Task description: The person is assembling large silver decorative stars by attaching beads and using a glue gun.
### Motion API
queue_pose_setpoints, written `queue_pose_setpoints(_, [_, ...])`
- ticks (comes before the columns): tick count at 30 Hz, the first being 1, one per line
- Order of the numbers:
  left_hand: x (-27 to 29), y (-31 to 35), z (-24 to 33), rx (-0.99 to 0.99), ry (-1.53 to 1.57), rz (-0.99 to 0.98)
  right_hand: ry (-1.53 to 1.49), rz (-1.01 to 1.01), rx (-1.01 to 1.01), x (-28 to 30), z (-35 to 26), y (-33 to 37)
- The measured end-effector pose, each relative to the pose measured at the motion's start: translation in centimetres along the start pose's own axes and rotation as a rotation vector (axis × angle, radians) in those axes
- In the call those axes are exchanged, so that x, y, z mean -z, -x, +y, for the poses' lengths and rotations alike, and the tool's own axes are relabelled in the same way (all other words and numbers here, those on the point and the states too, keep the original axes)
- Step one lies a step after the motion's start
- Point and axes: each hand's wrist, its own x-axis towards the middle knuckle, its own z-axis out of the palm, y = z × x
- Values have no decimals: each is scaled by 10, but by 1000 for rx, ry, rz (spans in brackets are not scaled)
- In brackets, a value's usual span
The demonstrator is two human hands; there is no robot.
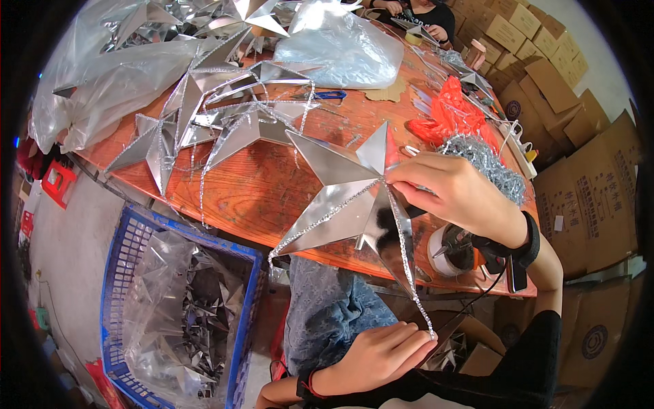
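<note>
A silver mirror-finish five-pointed star (337, 204) is held up over the front edge of the table. Silver glitter trim (327, 217) runs along one ridge from a lower-left point to the notch at the right. From there it runs down the lower-right point and past its tip. At that notch my right hand (446, 187) is closed in a pinch on the star and trim; the fingertips partly cover the spot. Lower down, above my lap, my left hand (385, 353) pinches the trim's free stretch, pulled straight below the tip.
Trimmed silver stars (255, 126) and plastic bags (340, 48) lie on the wooden table (238, 184). A blue crate (180, 228) stands lower left. On the right are tinsel (480, 160), a red bag (456, 112), a glue gun (460, 245) and cartons (586, 198). A co-worker's hand (436, 32) is at the far end.
</note>
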Motion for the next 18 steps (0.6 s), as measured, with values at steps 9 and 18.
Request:
queue_pose_setpoints(9, [-7, 1, 1, -15, 47, -13, 77, 5, 29, -1, -4, 5])
queue_pose_setpoints(18, [-12, 16, -6, 81, 25, -67, 110, -61, 1, 1, -6, 8])
